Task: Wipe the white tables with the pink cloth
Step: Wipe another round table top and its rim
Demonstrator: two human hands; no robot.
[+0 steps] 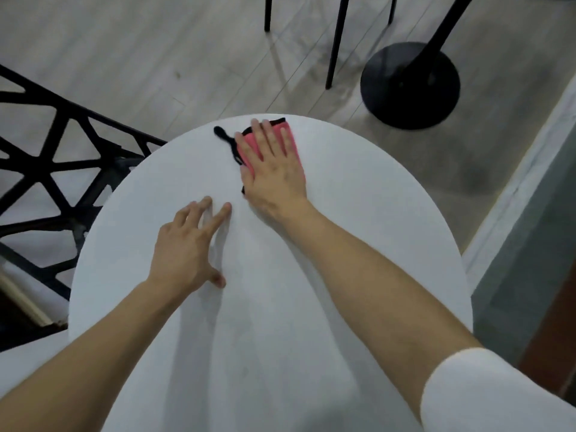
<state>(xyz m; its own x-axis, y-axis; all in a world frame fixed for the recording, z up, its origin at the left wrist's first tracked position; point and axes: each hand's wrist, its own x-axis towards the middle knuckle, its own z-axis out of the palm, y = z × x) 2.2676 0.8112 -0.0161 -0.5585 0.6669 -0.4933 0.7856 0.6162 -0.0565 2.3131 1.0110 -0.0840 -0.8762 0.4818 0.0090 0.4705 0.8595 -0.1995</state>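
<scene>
Right hand lies flat, fingers straight, pressing the pink cloth onto the round white table near its far edge. The cloth's black loop trails left on the table. Left hand is open, fingers spread, tips touching the table mid-surface, holding nothing. A black chair stands left of the table.
</scene>
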